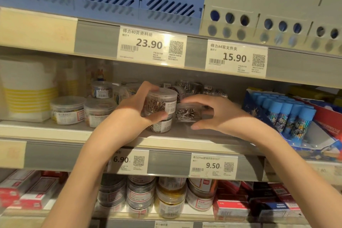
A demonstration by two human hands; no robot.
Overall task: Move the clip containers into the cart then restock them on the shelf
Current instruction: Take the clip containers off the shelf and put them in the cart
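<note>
**Both hands on clip containers at the middle shelf**

The left hand (137,105) has its grip closed around a clear round clip container (160,102) filled with coppery clips, fingers over the far side of the lid and thumb pressed on the near wall. This tub sits on top of a second clip container (161,126), which stands on the middle shelf (55,129). Just beside them, the right hand (220,112) holds a smaller clear container of silver clips (187,113), fingers arched over its top and thumb low at the front; whether it rests on the shelf or is lifted I cannot tell.

Further clip tubs (67,110) stand to the left on the same shelf, and more lie behind the hands. A blue display box of glue sticks (288,114) stands to the right. Price tags (213,165) reading 6.90 and 9.50 run along the shelf edge, with jars and red boxes below.
</note>
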